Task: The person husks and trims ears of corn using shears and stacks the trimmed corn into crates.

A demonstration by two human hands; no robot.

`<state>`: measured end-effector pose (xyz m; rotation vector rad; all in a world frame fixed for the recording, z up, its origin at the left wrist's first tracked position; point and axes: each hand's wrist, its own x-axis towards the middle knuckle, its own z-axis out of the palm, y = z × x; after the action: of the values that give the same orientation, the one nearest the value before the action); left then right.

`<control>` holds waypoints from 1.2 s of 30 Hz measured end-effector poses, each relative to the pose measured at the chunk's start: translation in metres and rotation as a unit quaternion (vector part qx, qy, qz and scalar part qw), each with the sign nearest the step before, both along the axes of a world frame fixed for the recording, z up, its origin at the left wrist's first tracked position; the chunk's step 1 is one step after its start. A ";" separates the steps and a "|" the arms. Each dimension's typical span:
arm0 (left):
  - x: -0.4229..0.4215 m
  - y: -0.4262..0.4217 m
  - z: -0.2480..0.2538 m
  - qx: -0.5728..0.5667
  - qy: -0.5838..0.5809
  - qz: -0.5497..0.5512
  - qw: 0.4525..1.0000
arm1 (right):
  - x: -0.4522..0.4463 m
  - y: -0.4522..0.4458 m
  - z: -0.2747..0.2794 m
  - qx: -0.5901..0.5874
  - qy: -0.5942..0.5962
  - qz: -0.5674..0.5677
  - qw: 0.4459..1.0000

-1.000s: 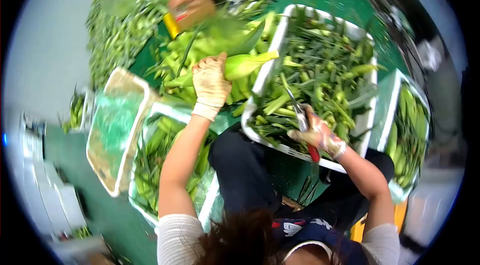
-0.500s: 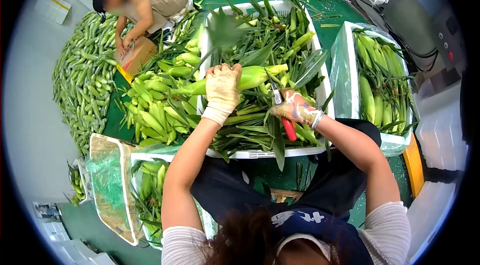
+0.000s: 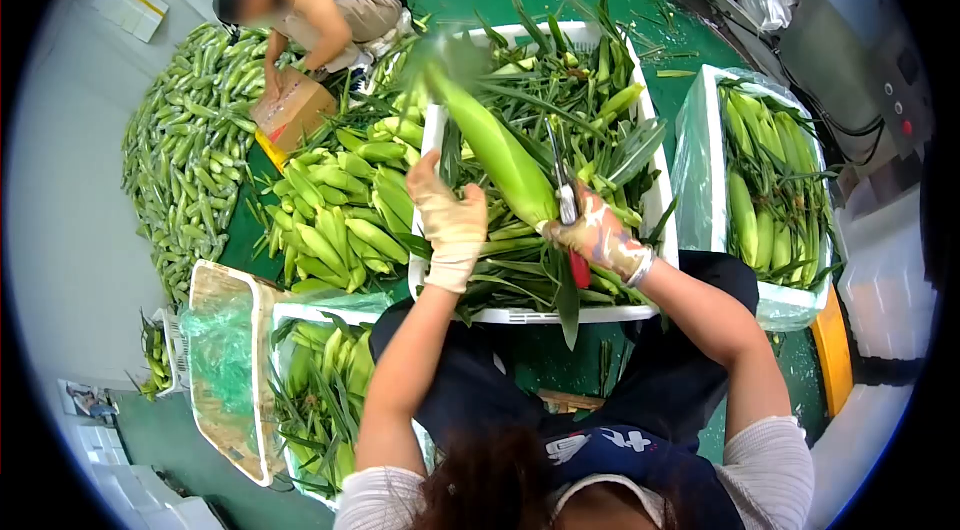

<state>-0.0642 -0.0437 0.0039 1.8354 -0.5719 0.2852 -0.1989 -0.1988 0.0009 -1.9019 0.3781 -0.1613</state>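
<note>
Left hand (image 3: 450, 230), in a cream fabric glove: open, fingers and thumb parted, just beside the ear of corn (image 3: 500, 150) but holding nothing. Right hand (image 3: 600, 240), glove mottled with brown and pale patches: closed around clippers (image 3: 568, 205), slim metal blades pointing up, red handle below the palm; thumb at the ear's butt end, pinching it against the tool. Ear: smooth green husk, long and tapered, tilted up and left above the white crate (image 3: 500, 316); its tip blurs. Crate: rigid, slotted rim, full of strappy leaves (image 3: 490, 282). To the left, heaped glossy husked ears (image 3: 325, 235); to the right, a white box (image 3: 712, 160) lined with wrinkled clear film.
</note>
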 end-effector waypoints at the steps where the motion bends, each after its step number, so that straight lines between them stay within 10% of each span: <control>1: 0.004 0.002 -0.007 -0.183 0.255 -0.051 0.948 | -0.003 0.005 0.009 -0.136 0.002 -0.012 0.991; 3: 0.014 -0.002 -0.006 -0.339 0.534 -0.202 0.748 | -0.003 0.011 0.001 -0.151 -0.015 0.045 0.987; 9: 0.040 -0.009 -0.033 -0.375 0.515 -0.125 0.761 | -0.019 0.006 0.011 0.042 0.090 -0.008 0.995; 12: 0.063 0.004 -0.033 -0.430 0.522 -0.076 0.733 | -0.026 -0.005 0.009 -0.110 -0.001 0.014 0.994; 15: 0.083 0.019 -0.052 -0.412 0.486 -0.107 0.763 | -0.020 -0.004 0.007 0.140 0.027 -0.073 0.987; 17: 0.088 0.030 -0.041 -0.355 0.442 -0.095 0.818 | -0.017 -0.017 0.011 -0.126 -0.025 -0.070 0.989; 20: 0.121 0.081 -0.028 -0.409 0.384 -0.010 0.828 | -0.030 -0.051 -0.003 -0.179 -0.003 -0.159 0.971; 25: 0.092 0.026 -0.015 -0.289 0.405 -0.094 0.862 | 0.009 -0.030 -0.011 -0.420 0.127 -0.002 0.899; 28: 0.060 -0.020 -0.012 -0.221 0.414 -0.123 0.874 | 0.006 -0.006 -0.070 -0.056 0.065 0.065 0.994; 31: 0.037 -0.035 -0.019 -0.176 0.445 -0.222 0.850 | 0.008 0.019 -0.017 0.290 0.021 0.006 0.957; 32: 0.012 -0.028 0.025 -0.045 0.347 -0.195 0.916 | 0.006 0.020 -0.025 0.283 0.008 0.001 0.959; 36: -0.001 -0.027 -0.020 -0.018 0.380 -0.224 0.897 | 0.005 0.012 -0.032 0.314 -0.025 0.045 0.948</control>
<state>-0.0653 -0.0706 -0.0161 1.5551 -0.4025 -0.7055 -0.1942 -0.1867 -0.0313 -1.2789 0.2654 -0.0215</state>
